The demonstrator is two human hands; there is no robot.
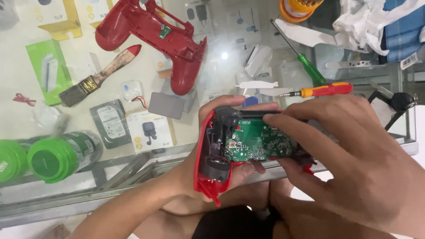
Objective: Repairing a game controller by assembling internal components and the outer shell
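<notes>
An opened red game controller half [212, 177] with a green circuit board [256, 141] facing up sits between both hands, just in front of the glass counter's edge. My left hand [221, 128] cups it from below and the left side, thumb over the top. My right hand [349, 155] grips its right end, fingers lying across the board's upper edge and thumb under it. The right part of the controller is hidden by this hand.
On the glass counter [212, 66] lie the red controller back shell [155, 35], a paintbrush [97, 77], a grey battery pack [166, 105], an orange-handled screwdriver [323, 90], a green-handled screwdriver [305, 64], a hard drive [110, 123] and green-lidded jars [48, 159].
</notes>
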